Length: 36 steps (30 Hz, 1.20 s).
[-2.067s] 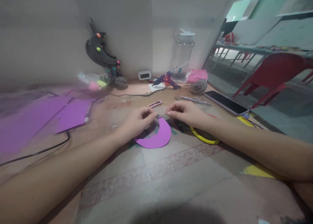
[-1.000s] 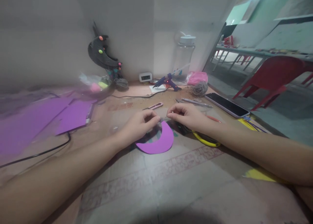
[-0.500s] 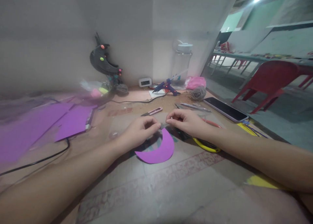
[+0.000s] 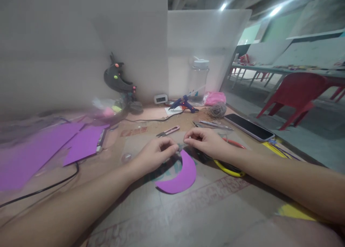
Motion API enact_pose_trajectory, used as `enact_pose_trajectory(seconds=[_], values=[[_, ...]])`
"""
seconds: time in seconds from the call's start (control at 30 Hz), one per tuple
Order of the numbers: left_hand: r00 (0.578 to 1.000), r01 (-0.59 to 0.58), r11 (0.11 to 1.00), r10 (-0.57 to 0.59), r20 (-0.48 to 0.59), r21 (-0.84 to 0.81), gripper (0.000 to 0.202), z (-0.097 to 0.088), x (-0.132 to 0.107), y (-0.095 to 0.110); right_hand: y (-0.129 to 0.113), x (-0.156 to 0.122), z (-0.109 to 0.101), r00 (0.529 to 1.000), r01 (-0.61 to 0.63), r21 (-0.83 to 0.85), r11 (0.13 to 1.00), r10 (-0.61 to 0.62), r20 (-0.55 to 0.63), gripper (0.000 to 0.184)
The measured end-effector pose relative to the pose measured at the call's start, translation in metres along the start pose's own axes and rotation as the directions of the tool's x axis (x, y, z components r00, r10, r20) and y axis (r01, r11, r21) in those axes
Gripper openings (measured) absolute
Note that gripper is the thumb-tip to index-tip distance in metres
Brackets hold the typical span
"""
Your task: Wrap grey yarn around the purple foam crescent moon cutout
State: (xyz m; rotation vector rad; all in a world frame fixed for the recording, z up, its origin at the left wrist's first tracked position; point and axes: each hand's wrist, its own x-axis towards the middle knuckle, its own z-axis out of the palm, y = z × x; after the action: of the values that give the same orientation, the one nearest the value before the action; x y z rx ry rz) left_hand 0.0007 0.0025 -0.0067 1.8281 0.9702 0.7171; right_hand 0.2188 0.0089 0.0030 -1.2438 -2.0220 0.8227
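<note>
- Left hand [image 4: 159,151]: fingers curled, thumb and forefinger drawn close at the upper tip of the purple crescent [image 4: 188,175]. Whether they are clamped on that tip or on something thin beside it, cannot tell.
- Right hand [image 4: 202,142]: also curled, thumb to forefinger, a pale speck at the tips. Grip uncertain. The two hands are apart, fingertips facing across a narrow gap — presumably so both can reach the same fine spot.
- Purple crescent: near the middle of the surface [image 4: 215,211], between the forearms, curve toward the wearer. Its lower horn points left, away from the fingers, so the body of the shape is in plain sight.
- Scissors [image 4: 229,171], as they appear: yellow and red handle loops, partly hidden by the right arm; seemingly within easy reach.
- Snips [image 4: 168,131]: just beyond the fingers, probably put there to be handy.
- Glue gun [image 4: 184,102]: farther back, red light lit, nozzle toward a white card [image 4: 172,111] — likely set off from the hands for heat, the card perhaps catching drips.
- Purple sheets [image 4: 40,150]: far left, flat, apparently out of the working spot.
- Phone [image 4: 249,126]: right edge, face up.
</note>
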Motion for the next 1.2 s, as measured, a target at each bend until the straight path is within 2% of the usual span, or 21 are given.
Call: enact_pose_trajectory(seconds=[0.13,0.43,0.53,0.6,0.7,0.83,0.9,1.03,1.1,1.2], values=[[1.0,-0.013,1.0,0.013,-0.003,0.016,0.029,0.0,0.0,-0.001,0.001,0.001,0.0,1.0,0.013,-0.052,0.999,-0.014,-0.02,0.021],[1.0,-0.014,1.0,0.014,-0.012,0.025,0.029,0.001,0.0,0.0,0.003,0.002,0.0,1.0,-0.009,-0.058,0.998,0.009,0.005,0.024],[1.0,-0.02,1.0,0.02,-0.024,-0.001,0.03,0.001,0.001,-0.001,0.003,0.003,-0.001,1.0,0.02,-0.082,0.996,-0.019,0.004,0.026],[0.998,0.0,1.0,-0.001,-0.07,-0.022,0.031,0.0,0.001,-0.001,0.003,0.004,-0.001,0.997,0.063,-0.056,0.996,-0.065,-0.036,0.029],[0.981,0.005,1.0,-0.011,-0.195,-0.029,0.03,-0.002,0.003,-0.001,0.006,0.006,-0.002,0.988,0.088,0.062,0.994,-0.079,-0.134,0.033],[0.958,-0.005,0.992,-0.032,-0.284,-0.127,0.031,-0.004,0.005,0.0,0.012,0.007,-0.002,0.968,0.127,0.124,0.984,-0.096,-0.232,0.026],[0.953,-0.01,0.988,-0.037,-0.301,-0.153,0.032,-0.004,0.005,0.002,0.012,0.005,-0.002,0.973,0.137,0.104,0.985,-0.114,-0.2,0.028],[0.936,-0.028,0.995,-0.007,-0.353,-0.093,0.031,-0.004,0.004,0.007,0.004,0.001,-0.003,0.995,0.094,0.009,0.995,-0.095,0.013,0.037],[0.934,-0.029,0.997,0.003,-0.358,-0.068,0.031,-0.004,0.003,0.008,0.0,0.0,-0.003,0.987,0.13,-0.057,0.99,-0.124,0.1,0.034],[0.938,-0.041,0.998,0.025,-0.346,-0.039,0.031,-0.005,0.003,0.006,-0.004,0.0,-0.002,0.972,0.178,-0.084,0.98,-0.162,0.17,0.035]])
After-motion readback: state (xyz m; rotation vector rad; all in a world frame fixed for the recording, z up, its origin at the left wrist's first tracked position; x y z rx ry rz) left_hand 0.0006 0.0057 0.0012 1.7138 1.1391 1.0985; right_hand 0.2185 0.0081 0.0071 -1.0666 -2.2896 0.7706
